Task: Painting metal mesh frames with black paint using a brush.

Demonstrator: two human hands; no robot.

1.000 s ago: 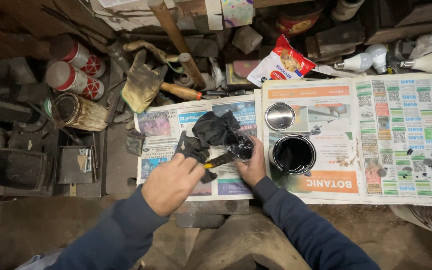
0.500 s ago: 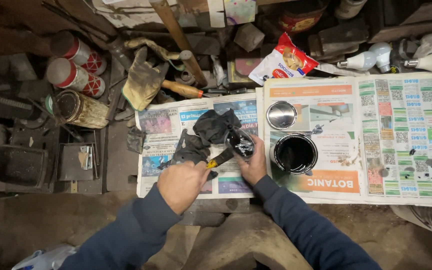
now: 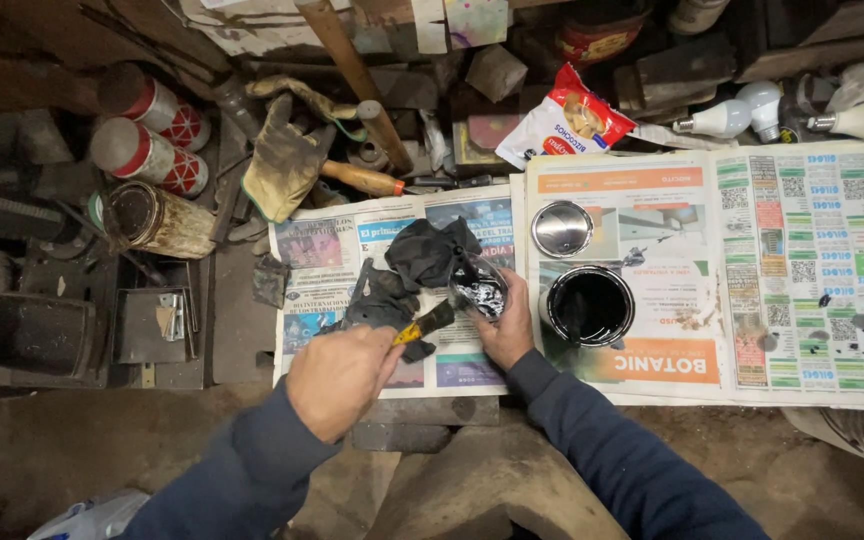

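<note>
Newspaper sheets [image 3: 352, 250] cover the cluttered work surface, and both hands work over them near the centre. The left hand [image 3: 337, 375] is closed around a yellow-handled brush [image 3: 422, 325] whose long axis runs up and to the right, its dark tip aimed at the right hand [image 3: 502, 325]. That hand is wrapped around a small black-smeared container [image 3: 479, 287], tilted so its mouth faces the brush. A crumpled black cloth [image 3: 427, 250] lies just above and left of the container, touching it or nearly so. An open round can of black paint [image 3: 589, 305] sits just right of the right hand, with its shiny metal lid [image 3: 561, 228] above it. The brush tip is nearer the held container than the can.
</note>
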